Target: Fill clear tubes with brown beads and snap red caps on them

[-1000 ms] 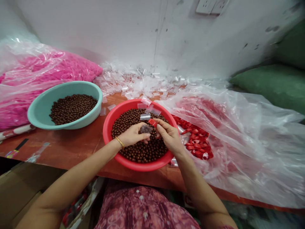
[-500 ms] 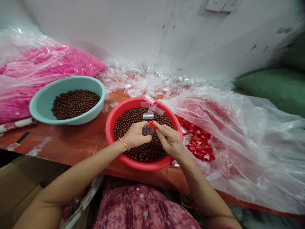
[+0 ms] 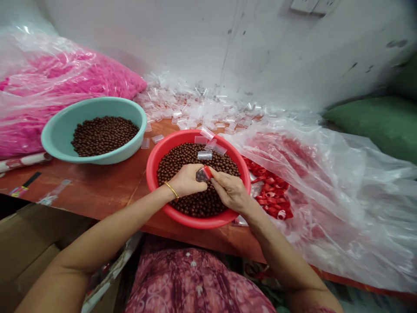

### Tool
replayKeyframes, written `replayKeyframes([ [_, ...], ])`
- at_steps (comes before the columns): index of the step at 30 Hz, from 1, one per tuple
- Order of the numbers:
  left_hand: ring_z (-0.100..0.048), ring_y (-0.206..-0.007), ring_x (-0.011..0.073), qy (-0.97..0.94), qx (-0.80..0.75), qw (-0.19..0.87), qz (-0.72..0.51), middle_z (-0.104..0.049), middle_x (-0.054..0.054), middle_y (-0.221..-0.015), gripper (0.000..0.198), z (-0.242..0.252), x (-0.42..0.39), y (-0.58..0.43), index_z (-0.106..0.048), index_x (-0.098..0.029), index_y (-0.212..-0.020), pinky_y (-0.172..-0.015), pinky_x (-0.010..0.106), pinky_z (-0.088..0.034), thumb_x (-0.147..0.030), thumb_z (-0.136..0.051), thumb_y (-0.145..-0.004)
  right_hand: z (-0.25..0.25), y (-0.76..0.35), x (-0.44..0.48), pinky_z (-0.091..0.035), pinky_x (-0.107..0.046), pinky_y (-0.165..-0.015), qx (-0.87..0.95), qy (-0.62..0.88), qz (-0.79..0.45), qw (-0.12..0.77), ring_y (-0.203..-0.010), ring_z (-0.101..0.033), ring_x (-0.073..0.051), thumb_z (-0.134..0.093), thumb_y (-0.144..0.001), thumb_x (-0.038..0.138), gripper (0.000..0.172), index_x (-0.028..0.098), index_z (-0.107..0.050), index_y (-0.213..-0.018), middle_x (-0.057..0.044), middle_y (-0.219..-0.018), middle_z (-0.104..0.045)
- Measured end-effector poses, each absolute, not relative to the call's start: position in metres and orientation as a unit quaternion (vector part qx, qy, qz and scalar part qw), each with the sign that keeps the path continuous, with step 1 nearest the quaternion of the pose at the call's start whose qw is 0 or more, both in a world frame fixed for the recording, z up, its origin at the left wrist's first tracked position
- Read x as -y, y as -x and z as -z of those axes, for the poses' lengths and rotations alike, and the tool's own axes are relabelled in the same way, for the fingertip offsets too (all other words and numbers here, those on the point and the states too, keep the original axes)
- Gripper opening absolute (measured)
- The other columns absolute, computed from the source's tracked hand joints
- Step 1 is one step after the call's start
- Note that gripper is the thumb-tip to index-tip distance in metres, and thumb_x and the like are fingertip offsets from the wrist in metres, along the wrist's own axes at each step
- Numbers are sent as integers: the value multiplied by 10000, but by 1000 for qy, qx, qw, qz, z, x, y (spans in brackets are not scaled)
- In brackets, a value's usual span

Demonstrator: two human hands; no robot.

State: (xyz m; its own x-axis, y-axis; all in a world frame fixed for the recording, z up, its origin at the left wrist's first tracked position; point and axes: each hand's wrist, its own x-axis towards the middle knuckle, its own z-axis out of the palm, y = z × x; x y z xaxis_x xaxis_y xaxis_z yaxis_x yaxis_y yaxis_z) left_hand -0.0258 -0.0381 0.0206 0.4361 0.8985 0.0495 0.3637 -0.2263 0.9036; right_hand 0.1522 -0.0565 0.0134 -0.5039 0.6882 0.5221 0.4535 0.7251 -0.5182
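My left hand (image 3: 186,180), with a gold bangle at the wrist, is closed round a small clear plastic container (image 3: 201,175) with dark brown balls inside. At the container's right end is a red cap (image 3: 207,171), pinched by the fingers of my right hand (image 3: 230,189). Both hands are over a red basin (image 3: 150,174) holding many brown balls (image 3: 202,208). A clear empty tube (image 3: 205,155) lies on the balls just beyond my hands, and several more clear pieces rest near the basin's far rim.
A teal basin (image 3: 52,143) of brown balls stands left, before a bag of pink pieces (image 3: 94,71). Clear tubes (image 3: 192,108) are scattered along the wall. Red caps (image 3: 272,198) spill from a plastic bag (image 3: 355,187) on the right. A cardboard box (image 3: 29,243) sits below the table edge.
The red cap and container have turned slightly between my fingers, both hands staying together over the basin. The whole view has shifted a little.
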Motion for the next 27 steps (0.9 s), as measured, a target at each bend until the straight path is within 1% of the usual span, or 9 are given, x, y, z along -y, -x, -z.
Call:
replayKeyframes([
  [3,-409,-548,83,-721,-402,485,-289,-480,-49,-599,170,-23,38,23,-554,-140,-745,-513,198,-330,-195,-527,-586,-21,-154,49,-495,-240,-582,796,378,-257,396,-611,-609,-131,-416,-894,355,339,176,-700,-941,-33,-692,-661],
  [6,-384,-528,73,-758,-385,456,-264,-432,-62,-563,82,-28,38,19,-508,-152,-663,-496,188,-304,-198,-539,-604,-23,-139,39,-451,-235,-496,660,446,-343,498,-494,-528,-107,-325,-905,482,492,159,-690,-843,-20,-618,-612],
  [9,-376,-495,71,-813,-381,373,-233,-416,-63,-531,76,-29,40,17,-470,-160,-596,-482,190,-297,-183,-540,-612,-21,-119,30,-484,-267,-571,589,448,-449,500,-569,-559,-113,-165,-905,553,627,158,-605,-1113,-53,-830,-649],
  [12,-435,-488,92,-852,-384,297,-196,-484,-45,-543,58,-28,44,18,-518,-160,-638,-508,207,-351,-180,-566,-612,-19,-110,27,-464,-343,-878,610,441,-509,417,-939,-603,-151,-121,-898,570,653,191,-424,-1336,-76,-1139,-602],
  [14,-511,-530,130,-868,-401,246,-161,-562,-11,-592,99,-27,46,20,-565,-154,-717,-551,230,-400,-198,-571,-629,-18,-109,27,-346,-379,-1034,645,431,-497,390,-1154,-507,-162,-173,-889,592,647,221,-344,-1391,-61,-1300,-513],
  [17,-596,-618,192,-881,-428,168,-114,-643,50,-684,202,-26,44,24,-597,-137,-840,-602,273,-448,-228,-549,-666,-15,-106,26,-222,-386,-1115,686,421,-429,410,-1282,-386,-180,-273,-858,634,675,218,-370,-1381,-52,-1414,-407],
  [20,-606,-603,185,-891,-424,122,-106,-652,42,-671,183,-29,39,23,-599,-147,-829,-584,264,-453,-237,-541,-680,-15,-98,26,-311,-381,-1067,671,411,-411,460,-1202,-478,-191,-231,-860,650,675,191,-515,-1267,-71,-1302,-532],
  [23,-577,-542,129,-881,-411,131,-196,-624,-12,-611,91,-35,43,28,-581,-173,-739,-551,217,-440,-254,-544,-720,-21,-108,31,-437,-350,-931,629,412,-390,532,-1058,-578,-171,-62,-904,577,702,191,-597,-1143,-61,-1129,-640],
  [27,-592,-607,98,-789,-475,102,-377,-657,-43,-726,138,-37,78,78,-580,-201,-828,-614,188,-470,-316,-608,-756,-23,-177,50,-449,-328,-873,649,526,-161,525,-953,-604,-178,-335,-914,439,420,183,-654,-1005,-70,-1002,-678],
])
